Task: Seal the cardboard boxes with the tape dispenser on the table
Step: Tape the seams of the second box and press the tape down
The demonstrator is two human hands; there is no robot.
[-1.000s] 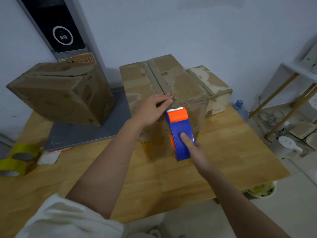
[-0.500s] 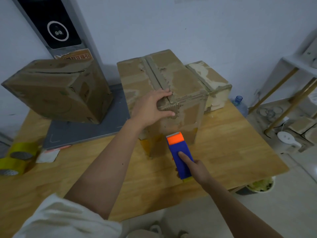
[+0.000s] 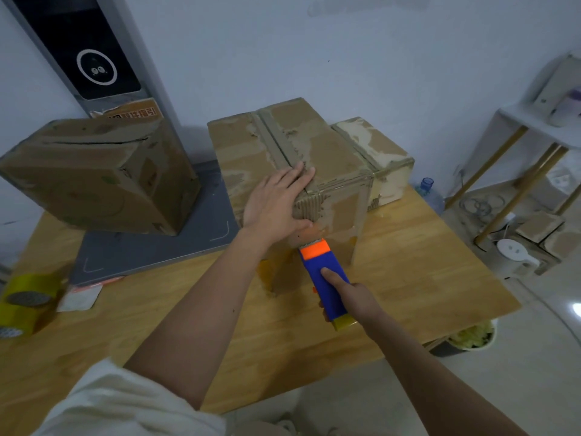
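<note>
Currently logged, item one: centre cardboard box (image 3: 314,158), standing on the wooden table (image 3: 424,262), a tape strip already running along its top seam and turned down over the near edge. Item two: left hand (image 3: 276,202), fingers straight and laid flat, palm pressing the box's near top edge over the seam; it grips nothing. Item three: blue and orange tape dispenser (image 3: 323,278), held low against the box's front face, toothed orange end uppermost and just below the left palm. Item four: right hand (image 3: 349,297), fingers curled round the dispenser's body, forefinger stretched along its blue back. Step in hand, by judgement: finishing the strip down the front face, at or near the cut; whether the tape is already severed cannot be told. Next move likely calls for tilting the blade to part the tape, then smoothing the loose end flat. Further stock: tilted box (image 3: 94,180) at left on a grey platform (image 3: 151,253), its top flap seam looking unsealed, so probably next in line; smaller box (image 3: 377,152) just behind the centre one; yellow tape rolls (image 3: 25,300) at the table's left edge.
</note>
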